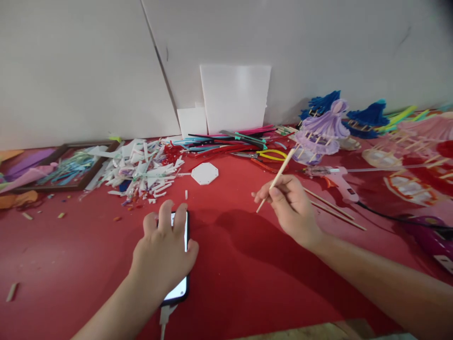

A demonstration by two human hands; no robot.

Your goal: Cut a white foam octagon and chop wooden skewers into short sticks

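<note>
Head view: pinched a wooden stick [283,168] in the right hand [288,208], thumb closed against fingers, below the middle of its length. Held tilted, upper end leaning away to the right, seemingly above the red table [226,293]. Judged very light, stiff and dry, low slip risk, likely to snap if bent hard. Best gripped near the middle, with finger and thumb, pressing lightly.

Spread the left hand [161,252] over a phone [177,290], fingers apart and slightly bent, with nothing visibly gripped. Could not tell whether touching the screen. Judged phone rigid, smooth, somewhat slippery, heavier than the stick; best taken by both long edges, minding the cable [163,321] at the near end.

Saw two loose sticks [336,215] lying just beside the right wrist, probably just as light, with a glue gun [341,183] beyond. Noted a white octagonal plate [205,174] flat on the table, beyond and between both hands. Looked thin and light, perhaps brittle; best lifted by opposite edges.
</note>
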